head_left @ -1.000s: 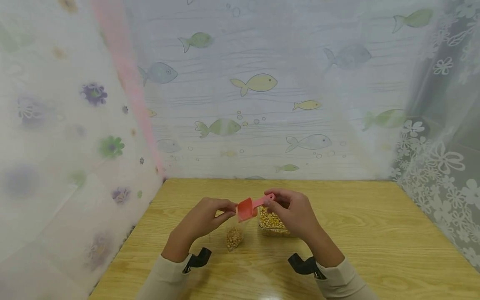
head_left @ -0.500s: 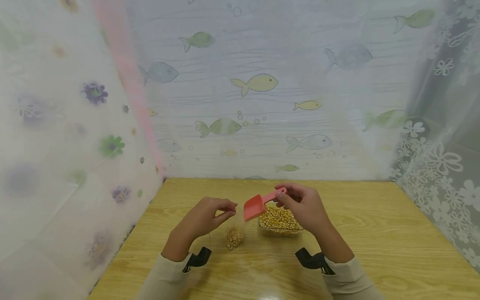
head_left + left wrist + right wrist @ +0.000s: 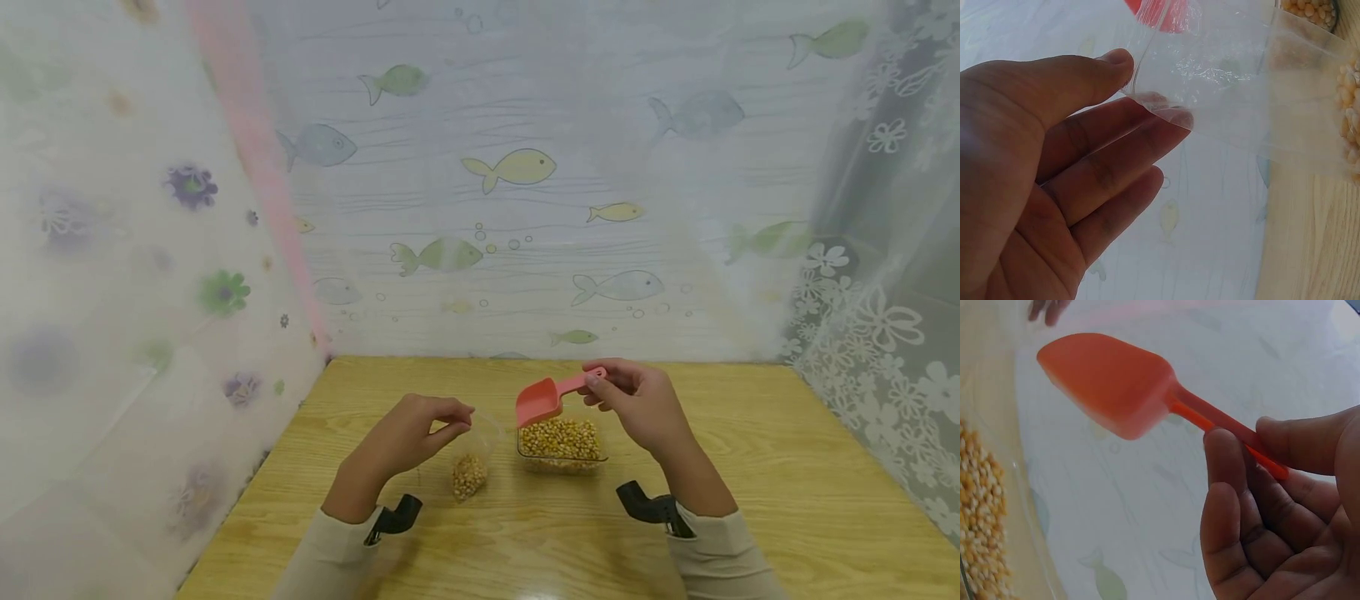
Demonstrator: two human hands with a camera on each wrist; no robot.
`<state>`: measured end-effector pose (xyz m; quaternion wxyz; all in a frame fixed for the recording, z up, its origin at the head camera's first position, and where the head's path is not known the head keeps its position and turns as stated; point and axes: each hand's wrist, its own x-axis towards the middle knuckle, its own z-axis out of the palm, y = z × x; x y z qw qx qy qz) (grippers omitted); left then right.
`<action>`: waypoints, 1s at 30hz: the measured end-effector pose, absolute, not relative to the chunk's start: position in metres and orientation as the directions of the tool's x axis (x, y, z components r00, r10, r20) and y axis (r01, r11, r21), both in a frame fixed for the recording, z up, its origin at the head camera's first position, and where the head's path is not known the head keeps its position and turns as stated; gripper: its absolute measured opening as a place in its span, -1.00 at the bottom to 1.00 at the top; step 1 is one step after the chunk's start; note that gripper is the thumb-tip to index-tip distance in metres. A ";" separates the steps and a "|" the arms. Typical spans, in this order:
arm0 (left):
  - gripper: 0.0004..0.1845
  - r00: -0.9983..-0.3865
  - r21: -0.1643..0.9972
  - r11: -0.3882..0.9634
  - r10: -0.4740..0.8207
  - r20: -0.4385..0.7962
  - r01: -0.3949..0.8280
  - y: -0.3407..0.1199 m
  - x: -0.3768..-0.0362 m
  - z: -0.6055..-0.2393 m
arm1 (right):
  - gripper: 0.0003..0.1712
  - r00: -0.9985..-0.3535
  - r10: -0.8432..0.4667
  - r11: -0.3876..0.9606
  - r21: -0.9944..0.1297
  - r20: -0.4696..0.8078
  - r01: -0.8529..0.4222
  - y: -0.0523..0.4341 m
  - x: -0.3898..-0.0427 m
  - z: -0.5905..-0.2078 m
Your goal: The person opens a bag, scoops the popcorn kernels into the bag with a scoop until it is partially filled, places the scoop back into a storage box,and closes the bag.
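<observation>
My left hand [image 3: 416, 429] pinches the top edge of a clear plastic bag [image 3: 1222, 75] between thumb and fingers. Corn kernels [image 3: 468, 476] fill the lower part of the bag, which hangs down to the table. With thumb and fingertips my right hand [image 3: 637, 400] grips the handle of a small pinkish-red scoop [image 3: 538, 402]. The scoop is held tilted above the near-left part of a glass container [image 3: 562, 458] full of yellow corn kernels [image 3: 562, 437]. No kernels show in the scoop's bowl in the head view.
Both hands work over a wood-grain table [image 3: 750, 467]. A curtain printed with fish [image 3: 517, 167] stands behind the table, and a flower-patterned curtain [image 3: 112, 275] runs along the left. The bag stands just left of the container.
My right hand has carried the scoop from the bag's mouth rightward to above the corn container. The left hand has stayed in place, holding the bag.
</observation>
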<state>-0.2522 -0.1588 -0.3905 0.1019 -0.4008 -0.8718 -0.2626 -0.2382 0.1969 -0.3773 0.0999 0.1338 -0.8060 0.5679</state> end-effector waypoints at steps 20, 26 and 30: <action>-0.89 -0.676 0.379 0.561 0.641 0.364 0.736 -0.159 -0.251 -0.389 | -0.52 -0.969 -0.131 0.451 -0.858 0.211 -0.247 0.248 -0.246 -0.387; -0.87 -0.672 0.379 0.557 0.644 0.365 0.739 -0.159 -0.253 -0.391 | -0.51 -0.976 -0.129 0.488 -0.846 0.173 -0.214 0.257 -0.245 -0.386; -0.89 -0.669 0.378 0.553 0.645 0.369 0.742 -0.159 -0.253 -0.391 | -0.53 -0.980 -0.119 0.528 -0.825 0.162 -0.200 0.258 -0.243 -0.382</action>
